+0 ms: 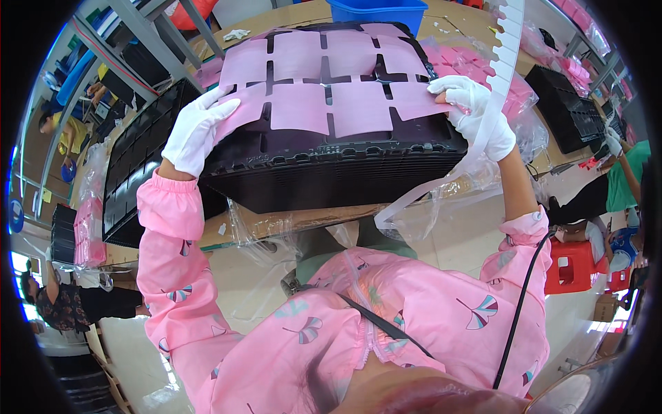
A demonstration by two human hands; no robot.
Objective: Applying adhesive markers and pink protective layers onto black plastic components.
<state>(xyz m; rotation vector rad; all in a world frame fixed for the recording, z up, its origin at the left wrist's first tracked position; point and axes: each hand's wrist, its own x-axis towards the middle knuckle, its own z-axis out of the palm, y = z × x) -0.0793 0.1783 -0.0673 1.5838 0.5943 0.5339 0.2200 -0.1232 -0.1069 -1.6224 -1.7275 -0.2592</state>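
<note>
A pink slotted sheet (298, 110) lies over the top of a stack of black plastic trays (324, 183) in front of me. My left hand (200, 131), in a white glove, is closed on the sheet's near left corner, with the thumb on top. At the near right corner, my gloved right hand (476, 114) pinches the sheet between thumb and fingers. Black tray surface shows through the slots. A white notched strip (507, 52) runs down across my right wrist; whether that hand also holds it cannot be made out.
Another black tray stack (141, 159) stands close on the left. Pink sheets in clear plastic (510, 96) lie to the right, near more black trays (565, 110). A blue bin (379, 12) is at the back. Co-workers are on both sides; a red stool (571, 265) stands lower right.
</note>
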